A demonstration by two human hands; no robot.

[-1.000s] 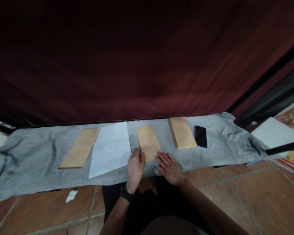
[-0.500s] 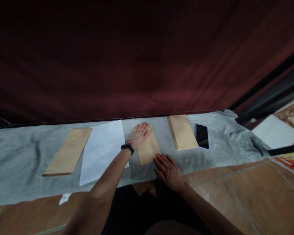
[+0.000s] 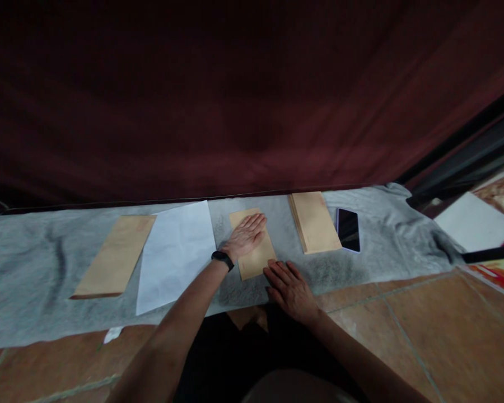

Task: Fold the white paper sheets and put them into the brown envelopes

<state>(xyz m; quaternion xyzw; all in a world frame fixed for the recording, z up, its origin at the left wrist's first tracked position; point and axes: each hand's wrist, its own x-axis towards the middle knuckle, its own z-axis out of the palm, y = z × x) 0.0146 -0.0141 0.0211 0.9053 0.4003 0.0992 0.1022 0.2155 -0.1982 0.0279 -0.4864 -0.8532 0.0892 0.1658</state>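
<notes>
A brown envelope (image 3: pixel 257 258) lies in the middle of a grey cloth (image 3: pixel 33 263) spread on the floor. My left hand (image 3: pixel 246 236), with a black band at the wrist, lies flat and open on top of this envelope, fingers stretched out. My right hand (image 3: pixel 289 286) rests open on the cloth, fingers spread, its fingertips at the envelope's near right corner. A white sheet of paper (image 3: pixel 174 254) lies just left of the envelope, and another brown envelope (image 3: pixel 115 254) lies further left.
A stack of brown envelopes (image 3: pixel 315 222) and a black phone (image 3: pixel 348 229) lie on the cloth to the right. A dark red curtain (image 3: pixel 235 95) hangs behind. Terracotta floor tiles (image 3: pixel 424 330) run along the near side. A white board (image 3: pixel 472 223) sits far right.
My left hand went from the envelope's near left corner up onto the envelope and now lies flat across its middle. My right hand has stayed at the near right corner.
</notes>
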